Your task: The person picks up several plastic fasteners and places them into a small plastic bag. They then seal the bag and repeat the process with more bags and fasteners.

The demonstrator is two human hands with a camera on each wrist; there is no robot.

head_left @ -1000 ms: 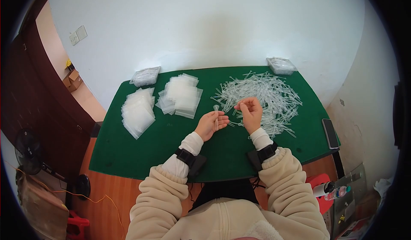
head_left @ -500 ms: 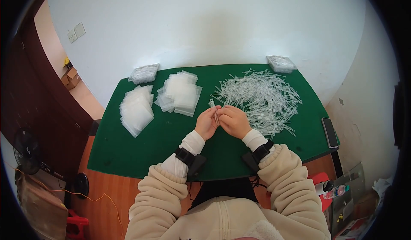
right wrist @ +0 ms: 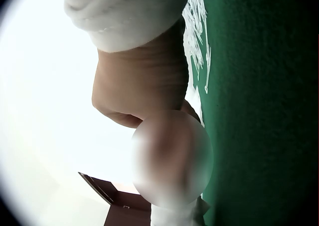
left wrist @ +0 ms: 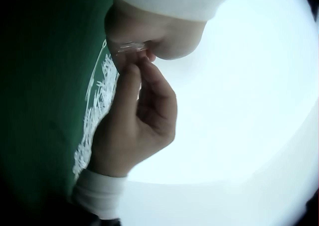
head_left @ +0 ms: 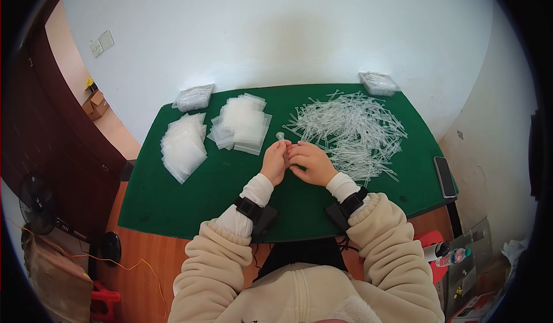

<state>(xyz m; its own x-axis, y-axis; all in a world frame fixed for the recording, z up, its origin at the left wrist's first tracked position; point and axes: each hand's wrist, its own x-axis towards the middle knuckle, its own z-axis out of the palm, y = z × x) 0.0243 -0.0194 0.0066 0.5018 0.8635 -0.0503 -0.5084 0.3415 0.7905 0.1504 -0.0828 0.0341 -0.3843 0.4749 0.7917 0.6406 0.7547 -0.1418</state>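
Observation:
A small bundle of clear plastic sticks with looped ends [head_left: 280, 136] stands up out of my left hand [head_left: 275, 163], which grips it low over the table. My right hand [head_left: 311, 164] meets it from the right, its thumb and fingertips pinching in at the bundle's lower part. The left wrist view shows the sticks' ends [left wrist: 132, 47] across the left palm, with the right hand's fingers [left wrist: 158, 82] just below. A blurred patch hides the fingertips in the right wrist view. Right of the hands lies a big loose pile of the same sticks [head_left: 351, 124].
Two stacks of clear zip bags [head_left: 184, 150] [head_left: 242, 118] lie on the left of the green table [head_left: 190, 208]. Filled clear packs stand at the back left corner [head_left: 194, 97] and back right corner [head_left: 379, 84]. A phone [head_left: 444, 177] rests at the right edge.
My right hand has come left from beside the pile to the bundle and now works close against the left hand. The bundle leans slightly further left, its looped end higher.

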